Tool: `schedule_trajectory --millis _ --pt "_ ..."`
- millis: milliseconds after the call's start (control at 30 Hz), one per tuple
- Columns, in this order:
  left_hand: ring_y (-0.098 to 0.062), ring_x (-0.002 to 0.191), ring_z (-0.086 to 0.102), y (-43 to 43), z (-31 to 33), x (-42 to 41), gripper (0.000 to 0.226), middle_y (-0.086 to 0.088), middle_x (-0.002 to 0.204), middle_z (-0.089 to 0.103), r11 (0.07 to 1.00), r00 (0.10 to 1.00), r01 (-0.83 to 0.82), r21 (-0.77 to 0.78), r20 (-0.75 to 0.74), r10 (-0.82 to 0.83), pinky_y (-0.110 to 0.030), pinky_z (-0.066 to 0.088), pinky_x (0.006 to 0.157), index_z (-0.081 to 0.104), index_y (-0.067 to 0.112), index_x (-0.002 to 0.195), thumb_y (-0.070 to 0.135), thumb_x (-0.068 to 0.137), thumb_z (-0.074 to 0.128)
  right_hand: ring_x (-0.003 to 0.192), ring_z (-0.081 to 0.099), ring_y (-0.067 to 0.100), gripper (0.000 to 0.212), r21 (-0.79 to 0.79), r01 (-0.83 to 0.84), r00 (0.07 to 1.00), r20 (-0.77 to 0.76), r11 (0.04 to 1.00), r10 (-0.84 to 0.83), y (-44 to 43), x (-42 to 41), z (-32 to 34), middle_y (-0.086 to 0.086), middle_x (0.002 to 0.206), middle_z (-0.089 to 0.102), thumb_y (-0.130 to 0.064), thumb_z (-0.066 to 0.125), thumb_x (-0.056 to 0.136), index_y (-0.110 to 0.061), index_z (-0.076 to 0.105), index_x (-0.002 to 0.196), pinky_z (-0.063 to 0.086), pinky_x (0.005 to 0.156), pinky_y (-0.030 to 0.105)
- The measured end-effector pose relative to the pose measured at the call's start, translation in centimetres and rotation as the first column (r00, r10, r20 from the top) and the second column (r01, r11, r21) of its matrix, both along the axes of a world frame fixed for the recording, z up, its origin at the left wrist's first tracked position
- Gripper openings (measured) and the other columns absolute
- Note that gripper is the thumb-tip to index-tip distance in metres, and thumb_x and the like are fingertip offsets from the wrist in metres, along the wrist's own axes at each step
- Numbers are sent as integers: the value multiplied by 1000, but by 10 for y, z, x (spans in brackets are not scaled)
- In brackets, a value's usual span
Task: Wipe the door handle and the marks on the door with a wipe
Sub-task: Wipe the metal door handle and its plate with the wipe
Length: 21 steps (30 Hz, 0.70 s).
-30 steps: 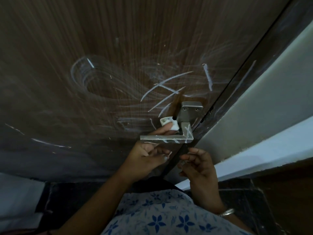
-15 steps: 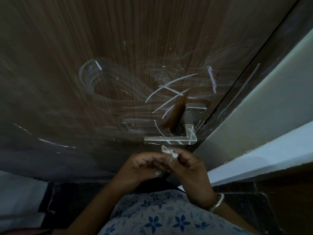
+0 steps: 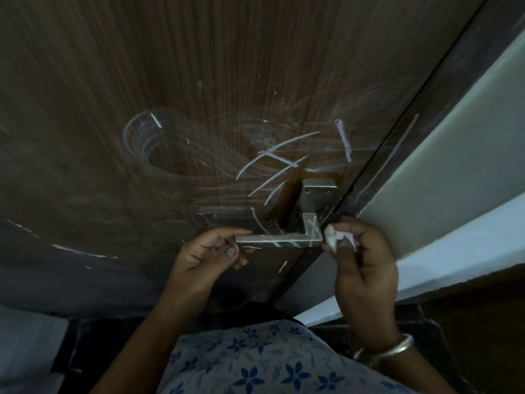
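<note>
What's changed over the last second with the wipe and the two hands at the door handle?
The wipe passed from the left hand to the right hand, which now holds it beside the corner end of the door handle. The left hand let go and moved to the lever's free end. White marks on the door and handle look unchanged.

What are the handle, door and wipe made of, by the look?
Handle: likely metal, brushed silver-grey with square edges, white streaks on it. Door: dark brown wood or wood-look laminate, fine vertical grain, chalky white marks. Wipe: crumpled white paper or tissue, pinched in the right hand.
</note>
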State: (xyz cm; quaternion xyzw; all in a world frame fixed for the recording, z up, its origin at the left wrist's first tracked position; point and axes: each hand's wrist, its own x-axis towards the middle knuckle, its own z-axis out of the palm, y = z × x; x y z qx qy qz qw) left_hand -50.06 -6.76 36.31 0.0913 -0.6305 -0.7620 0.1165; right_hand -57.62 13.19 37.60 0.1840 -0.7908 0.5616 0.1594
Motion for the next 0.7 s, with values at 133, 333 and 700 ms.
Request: schedule_trajectory --millis 133,333,700 --pt "-7 66 62 0 -1 -2 28 -1 74 71 1000 999 -25 -11 -22 24 -17 49 61 73 32 89 22 85 47 76 66 5 13 -266 34 976 218 963 25 -19 -1 5 -8 84 71 -17 65 84 -26 64 93 51 67 17" --pt "-5 62 61 1 0 -3 20 1 75 73 999 999 -44 3 -8 44 -17 48 57 73 32 85 33 79 54 72 67 4 21 -432 159 926 377 888 17 -29 -11 2 -8 75 74 -2 66 82 -23 70 82 51 66 16" --pt "-9 59 60 6 2 -1 26 -4 73 72 998 1000 -2 70 23 0 -19 48 53 72 31 85 26 83 47 73 67 9 31 -321 46 932 354 946 75 -14 -1 -2 -4 79 75 6 64 82 -24 74 83 54 70 21"
